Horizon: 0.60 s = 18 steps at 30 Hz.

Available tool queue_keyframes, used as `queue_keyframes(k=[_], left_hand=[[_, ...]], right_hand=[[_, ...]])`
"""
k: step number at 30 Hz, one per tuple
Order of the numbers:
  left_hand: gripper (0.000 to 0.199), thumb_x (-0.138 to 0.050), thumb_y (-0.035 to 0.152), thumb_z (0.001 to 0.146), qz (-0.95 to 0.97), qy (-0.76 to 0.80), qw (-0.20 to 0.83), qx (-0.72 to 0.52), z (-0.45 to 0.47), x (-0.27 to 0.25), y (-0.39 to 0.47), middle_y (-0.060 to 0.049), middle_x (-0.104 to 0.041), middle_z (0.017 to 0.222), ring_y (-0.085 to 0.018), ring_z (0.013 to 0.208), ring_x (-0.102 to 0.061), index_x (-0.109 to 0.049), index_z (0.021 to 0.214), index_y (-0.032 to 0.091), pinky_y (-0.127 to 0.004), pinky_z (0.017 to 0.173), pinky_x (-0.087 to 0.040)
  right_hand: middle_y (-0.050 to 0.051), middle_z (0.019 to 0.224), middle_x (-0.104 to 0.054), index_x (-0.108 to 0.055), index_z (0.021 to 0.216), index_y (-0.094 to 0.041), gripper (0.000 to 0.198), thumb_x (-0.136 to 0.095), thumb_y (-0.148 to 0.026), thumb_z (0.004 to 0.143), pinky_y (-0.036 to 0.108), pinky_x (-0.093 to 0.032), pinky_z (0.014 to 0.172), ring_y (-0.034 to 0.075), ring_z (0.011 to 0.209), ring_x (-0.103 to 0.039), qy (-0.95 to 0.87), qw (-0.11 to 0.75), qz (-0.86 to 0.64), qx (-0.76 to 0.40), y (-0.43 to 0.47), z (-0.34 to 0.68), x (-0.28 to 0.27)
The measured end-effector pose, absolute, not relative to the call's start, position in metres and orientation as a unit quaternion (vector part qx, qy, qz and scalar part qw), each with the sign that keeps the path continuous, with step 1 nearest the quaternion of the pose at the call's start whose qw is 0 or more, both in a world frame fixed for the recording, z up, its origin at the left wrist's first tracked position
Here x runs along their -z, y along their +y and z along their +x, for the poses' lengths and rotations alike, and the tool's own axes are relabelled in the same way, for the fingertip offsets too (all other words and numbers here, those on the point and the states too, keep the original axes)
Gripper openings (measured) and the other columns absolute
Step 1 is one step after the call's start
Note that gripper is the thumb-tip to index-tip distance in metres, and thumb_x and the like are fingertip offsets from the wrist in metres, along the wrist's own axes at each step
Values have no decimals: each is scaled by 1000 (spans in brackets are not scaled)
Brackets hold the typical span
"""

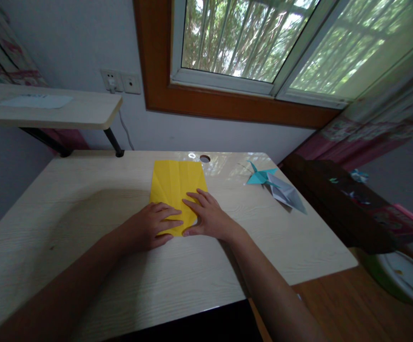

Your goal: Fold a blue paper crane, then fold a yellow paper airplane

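Note:
A sheet of yellow paper [177,178] lies flat on the desk, with crease lines running along it and slanting across it. My left hand [158,225] rests on its lower left edge, fingers spread and pointing right. On the lower right part lies my right hand [208,216], its fingers apart and the thumb near the bottom edge. Part of the paper's lower half is hidden under both hands. Farther right stand a folded blue paper crane [259,176] and a folded pale grey paper boat-like shape [286,192], touching or overlapping.
The light wooden desk [95,209] has a round cable hole [205,158] near its back edge. A raised shelf [95,107] with a sheet of paper [37,101] stands at the left. Beyond the desk's right side are a dark wooden cabinet [323,204] and a green-and-white basin [406,273].

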<state>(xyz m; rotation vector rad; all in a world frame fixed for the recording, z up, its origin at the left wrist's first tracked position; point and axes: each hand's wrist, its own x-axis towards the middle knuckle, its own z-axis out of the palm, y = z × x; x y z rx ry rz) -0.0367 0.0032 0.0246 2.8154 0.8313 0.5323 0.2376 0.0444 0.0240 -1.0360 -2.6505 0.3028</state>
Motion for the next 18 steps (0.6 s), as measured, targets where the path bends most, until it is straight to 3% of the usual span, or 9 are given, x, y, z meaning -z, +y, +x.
queue_keyframes(k=[18], left_hand=[[46,-60,34,96,941,288,72,-159,-35,-23,1,-3,-59,148,-28,130,-51,-58,141,29,-45,111,-38]], right_hand=[[12,154,-48,-52,148,-24,88,-69,-74,77,57,-31,121,37,149,-32,-913,137,-367,-111,46,239,-25]])
